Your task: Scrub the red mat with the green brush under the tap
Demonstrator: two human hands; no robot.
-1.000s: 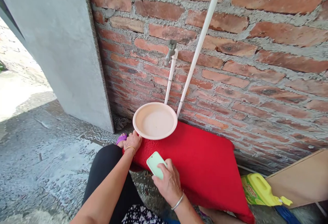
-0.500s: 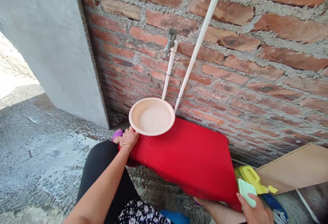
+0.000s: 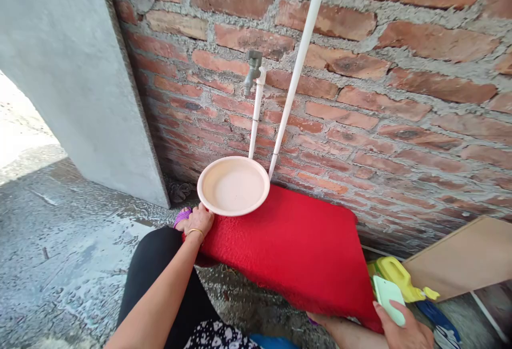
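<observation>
My left hand (image 3: pixel 201 219) is curled over the left edge of a low surface draped in red cloth (image 3: pixel 292 248), just below the rim of a basin. Its fingertips are partly hidden. The round, pale pink basin (image 3: pixel 236 186) sits at the cloth's far left corner, beneath a tap (image 3: pixel 253 69). At the lower right, my right hand (image 3: pixel 408 330) grips a mint-green phone (image 3: pixel 388 295) beside the near right corner of the cloth.
A brick wall (image 3: pixel 344 120) with a white pipe (image 3: pixel 298 72) rises behind the cloth. A grey slab (image 3: pixel 88 88) leans at left over wet floor (image 3: pixel 76 264). A yellow jug (image 3: pixel 394 274), a board (image 3: pixel 464 258) and blue footwear (image 3: pixel 438 319) are at right.
The view has shifted slightly, so the tap and basin appear a little lower and further left. Both hands keep their places, the right still holding the phone.
</observation>
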